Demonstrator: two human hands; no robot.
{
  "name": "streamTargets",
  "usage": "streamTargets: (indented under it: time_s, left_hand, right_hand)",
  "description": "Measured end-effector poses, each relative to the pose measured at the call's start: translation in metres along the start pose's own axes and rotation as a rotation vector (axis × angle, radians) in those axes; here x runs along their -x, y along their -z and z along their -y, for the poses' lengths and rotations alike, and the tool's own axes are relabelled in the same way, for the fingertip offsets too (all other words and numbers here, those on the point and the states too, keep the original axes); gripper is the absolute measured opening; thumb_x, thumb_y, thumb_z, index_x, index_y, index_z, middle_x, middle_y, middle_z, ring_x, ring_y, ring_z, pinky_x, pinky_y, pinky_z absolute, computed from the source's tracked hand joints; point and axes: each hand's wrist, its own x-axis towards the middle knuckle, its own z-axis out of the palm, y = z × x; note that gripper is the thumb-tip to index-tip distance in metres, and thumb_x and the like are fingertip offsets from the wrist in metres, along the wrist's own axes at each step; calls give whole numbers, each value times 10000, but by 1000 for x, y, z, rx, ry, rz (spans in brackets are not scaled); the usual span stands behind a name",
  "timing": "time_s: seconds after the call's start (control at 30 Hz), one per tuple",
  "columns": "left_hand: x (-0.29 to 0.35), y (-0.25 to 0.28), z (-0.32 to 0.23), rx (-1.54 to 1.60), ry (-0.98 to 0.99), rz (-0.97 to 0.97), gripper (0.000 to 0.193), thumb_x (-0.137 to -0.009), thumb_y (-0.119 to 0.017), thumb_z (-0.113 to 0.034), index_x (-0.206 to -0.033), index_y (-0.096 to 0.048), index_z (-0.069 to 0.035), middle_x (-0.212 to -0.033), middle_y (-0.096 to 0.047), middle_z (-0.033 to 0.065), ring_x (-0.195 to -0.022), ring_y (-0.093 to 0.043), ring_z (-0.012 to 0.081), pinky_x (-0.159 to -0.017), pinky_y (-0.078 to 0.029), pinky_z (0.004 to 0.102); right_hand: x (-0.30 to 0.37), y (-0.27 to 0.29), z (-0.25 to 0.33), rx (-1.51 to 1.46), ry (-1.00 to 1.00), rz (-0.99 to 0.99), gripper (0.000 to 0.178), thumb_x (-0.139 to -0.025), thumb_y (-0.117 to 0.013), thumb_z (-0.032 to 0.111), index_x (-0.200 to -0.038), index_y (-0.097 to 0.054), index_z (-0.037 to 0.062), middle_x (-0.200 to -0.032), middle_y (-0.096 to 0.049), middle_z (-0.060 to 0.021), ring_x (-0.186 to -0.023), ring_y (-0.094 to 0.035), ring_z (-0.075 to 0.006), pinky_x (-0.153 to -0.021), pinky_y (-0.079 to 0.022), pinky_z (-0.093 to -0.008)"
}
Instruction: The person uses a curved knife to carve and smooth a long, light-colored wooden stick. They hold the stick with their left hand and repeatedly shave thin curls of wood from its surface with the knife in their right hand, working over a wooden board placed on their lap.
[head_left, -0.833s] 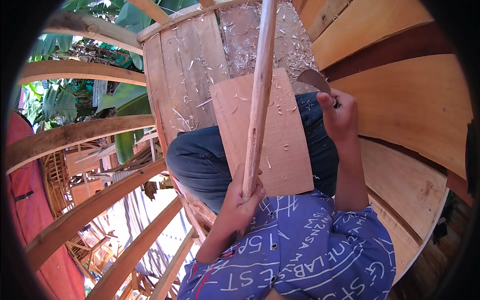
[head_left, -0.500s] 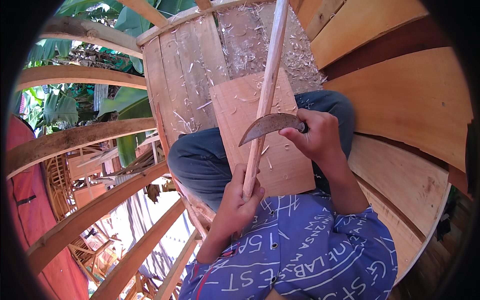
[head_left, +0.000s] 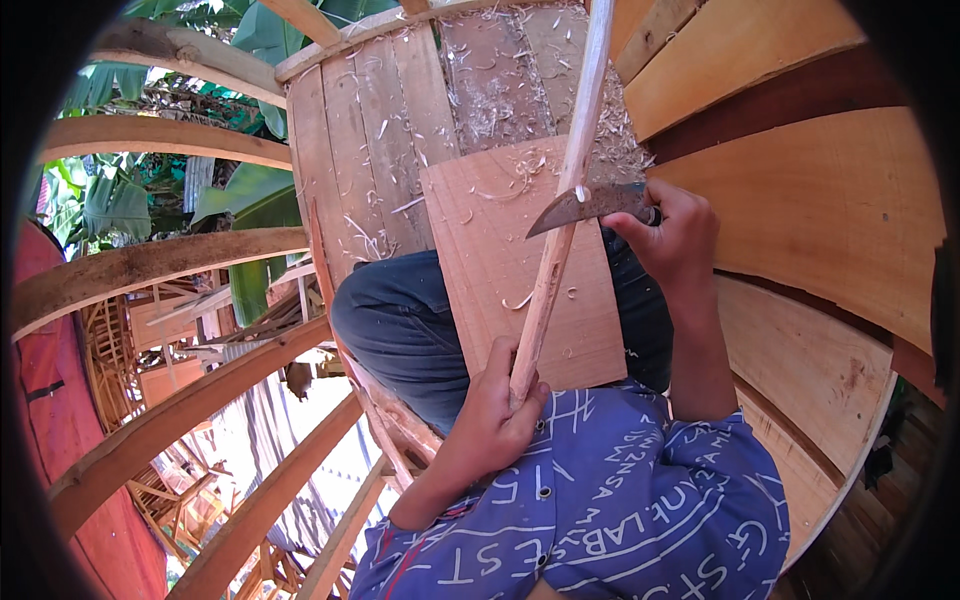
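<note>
My left hand is closed around the near end of a long, pale wooden stick, close to my belly. The stick slants away from me and slightly right, running out of the top of the view. In my right hand is the handle of a knife with a broad, curved, dark blade. Its blade lies across the stick, roughly midway along the visible length, with a small curled shaving on it. Under the stick, a square wooden board rests across my lap, with a few shavings on top.
Shavings litter the plank floor ahead. Wide wooden boards form a wall close on my right. To the left runs a railing of spaced wooden slats, with banana leaves and a red cloth-like surface beyond.
My right hand and the knife have moved away from me and right, farther up the stick. The stick's far end has swung right, and my left hand has shifted slightly right.
</note>
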Motion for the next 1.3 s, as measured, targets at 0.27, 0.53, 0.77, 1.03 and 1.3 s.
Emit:
streamTargets:
  time_s: [0.27, 0.53, 0.77, 1.03, 1.3]
  left_hand:
    - [11, -3, 18, 20, 72, 62, 345, -854, -590, -24, -1154, -420, -2, -728, -524, 107, -647, -537, 186, -606, -424, 326]
    - [-3, 10, 5, -6, 82, -132, 333, -853, -584, -21, -1142, -421, 3, -693, -520, 118, -595, -543, 200, -573, -420, 331]
    - [0, 5, 1, -109, 108, -126, 344, -865, -577, -51, -1164, -415, -1, -713, -529, 190, -618, -593, 328, -591, -439, 384]
    - [2, 2, -1, -48, 116, -86, 346, -867, -577, -51, -1166, -411, 2, -731, -541, 202, -634, -600, 345, -596, -442, 377]
    - [11, 2, 6, -43, 121, -120, 337, -864, -575, -36, -1153, -410, 13, -722, -518, 164, -645, -561, 291, -603, -429, 355]
  right_hand:
    - [-17, 19, -54, -296, -369, -4, 730, -832, -566, 688, -631, -520, -12, -498, -428, -137, -468, -408, -240, -490, -372, -379]
    - [33, -12, 30, -239, -64, 328, 692, -739, -617, 721, -634, -601, 37, -551, -557, -147, -531, -605, -322, -489, -448, -403]
    - [20, -9, 19, -57, -45, 253, 697, -686, -633, 752, -622, -597, 59, -523, -543, -106, -514, -599, -297, -468, -437, -375]
    - [8, -6, 6, 12, -17, 123, 723, -653, -656, 762, -559, -509, 60, -481, -471, -105, -458, -510, -309, -448, -401, -390]
    - [6, -18, 8, -5, -150, 105, 743, -688, -628, 763, -571, -504, 40, -486, -463, -131, -472, -497, -342, -446, -393, -405]
